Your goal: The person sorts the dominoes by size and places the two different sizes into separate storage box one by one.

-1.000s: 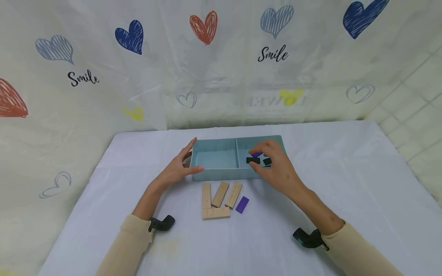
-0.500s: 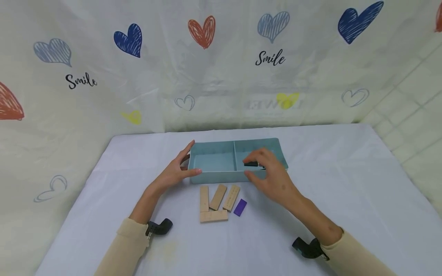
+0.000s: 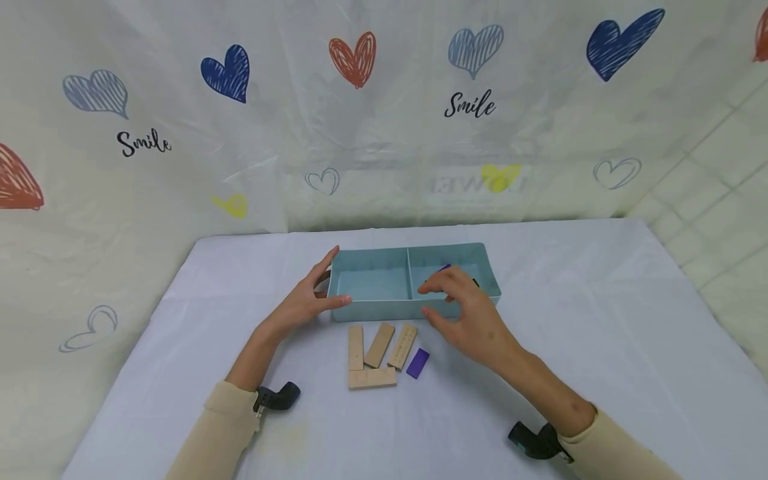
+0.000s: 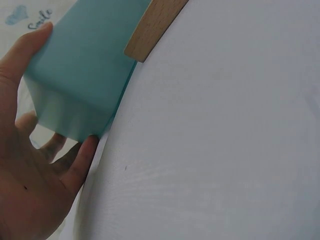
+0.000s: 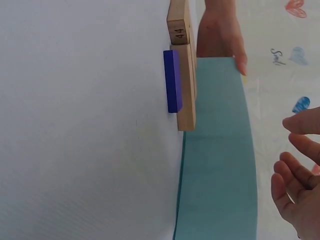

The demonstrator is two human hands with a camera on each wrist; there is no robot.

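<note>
A light-blue two-compartment box (image 3: 369, 311) sits near the back of the table. My left hand (image 3: 306, 297) holds its left end, thumb over the front rim and index finger at the back corner. My right hand (image 3: 471, 320) hovers at the front of the right compartment. Its thumb and index finger are apart, and nothing shows between them in the right wrist view. Inside that compartment, a bit of a purple block (image 3: 445, 267) and a dark piece (image 3: 476, 283) peek out from behind the hand, which hides the rest.
In front of the box lie several plain wooden blocks (image 3: 372, 379) and one purple block (image 3: 417, 363). A white cloth (image 3: 336, 440) covers the table. A curtain printed with hearts (image 3: 384, 133) hangs behind it.
My right hand has moved slightly left and toward me. The black block visible by its fingertips earlier is now hidden behind the hand. My left hand stays on the box.
</note>
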